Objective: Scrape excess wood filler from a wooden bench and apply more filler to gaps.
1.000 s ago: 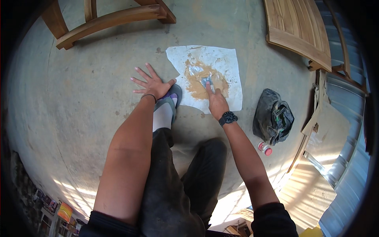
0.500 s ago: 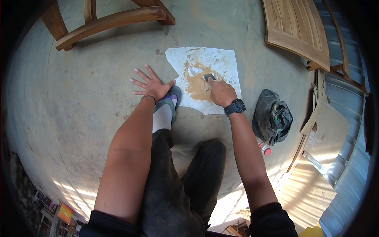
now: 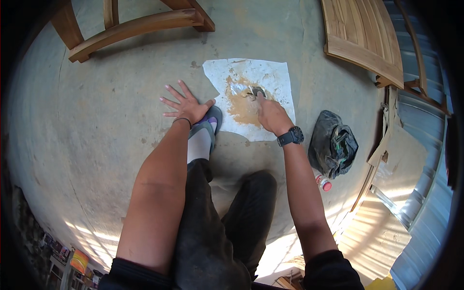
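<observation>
My left hand (image 3: 189,107) rests flat on the concrete floor with its fingers spread, its thumb close beside the sandal (image 3: 215,116) on my foot. My right hand (image 3: 273,117) is closed round a small dark scraper (image 3: 258,91), whose lower part my fingers hide. The index finger presses along it, over a torn white sheet (image 3: 282,79) lying on the floor. Tan powder (image 3: 241,110) is spread across the sheet's middle, with paste-like smears and a shiny patch near the scraper.
A crumpled black plastic bag (image 3: 333,145) stands right of my forearm, beside a small bottle with a red cap (image 3: 326,185). Wooden furniture frames (image 3: 140,30) stand far left, and a slatted wooden piece (image 3: 365,41) far right. Corrugated metal sheeting (image 3: 415,193) lines the right side.
My right hand and the scraper have shifted slightly right across the sheet, and the paste under the scraper has changed shape. My left hand has stayed in place.
</observation>
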Demonstrator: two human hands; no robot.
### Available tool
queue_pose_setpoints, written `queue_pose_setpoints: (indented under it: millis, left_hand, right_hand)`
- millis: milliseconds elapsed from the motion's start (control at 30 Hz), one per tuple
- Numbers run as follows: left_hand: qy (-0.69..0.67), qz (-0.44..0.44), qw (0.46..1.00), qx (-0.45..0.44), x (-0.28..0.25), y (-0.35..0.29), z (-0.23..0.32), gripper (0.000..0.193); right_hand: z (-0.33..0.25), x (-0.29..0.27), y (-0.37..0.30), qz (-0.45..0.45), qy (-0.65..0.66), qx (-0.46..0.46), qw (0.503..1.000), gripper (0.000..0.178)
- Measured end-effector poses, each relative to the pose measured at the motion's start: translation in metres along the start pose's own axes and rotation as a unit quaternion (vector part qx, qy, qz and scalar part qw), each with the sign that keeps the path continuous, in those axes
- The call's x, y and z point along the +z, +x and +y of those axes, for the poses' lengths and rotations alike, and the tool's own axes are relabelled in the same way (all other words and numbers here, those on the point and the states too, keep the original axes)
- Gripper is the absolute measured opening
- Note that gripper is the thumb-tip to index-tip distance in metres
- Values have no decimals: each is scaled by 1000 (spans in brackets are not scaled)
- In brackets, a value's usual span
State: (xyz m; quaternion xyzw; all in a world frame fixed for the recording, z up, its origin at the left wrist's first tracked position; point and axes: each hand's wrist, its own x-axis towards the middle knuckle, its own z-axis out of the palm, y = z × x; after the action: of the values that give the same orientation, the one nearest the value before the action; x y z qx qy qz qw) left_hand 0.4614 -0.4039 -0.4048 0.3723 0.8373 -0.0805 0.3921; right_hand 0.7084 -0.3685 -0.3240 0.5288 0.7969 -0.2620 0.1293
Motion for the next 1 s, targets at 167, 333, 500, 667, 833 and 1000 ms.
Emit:
queue_pose_setpoints:
  millis: [167, 333, 500, 667, 833, 1000]
  left_hand:
    - [-5, 4, 1000, 7, 4, 2, 8, 138]
    - [-5, 7, 1000, -1, 5, 3, 0, 138]
    - [-4, 11, 1000, 1, 7, 0, 0, 139]
    - [-11, 11, 1000, 3, 5, 1, 5, 139]
    - [-22, 5, 1000, 8, 4, 1, 3, 139]
    - [-20, 6, 1000, 6, 5, 3, 1, 139]
  right_hand:
    - [-19, 80, -12, 91, 48, 106, 989, 53]
    - [-25, 91, -50, 29, 25, 127, 991, 54]
    - [-22, 10, -28, -22, 10, 97, 995, 51]
    - [-25, -2, 43, -106, -53, 45, 992, 38]
    - [-27, 18, 21, -127, -47, 53, 989, 31]
    - [-28, 21, -5, -131, -60, 50, 988, 31]
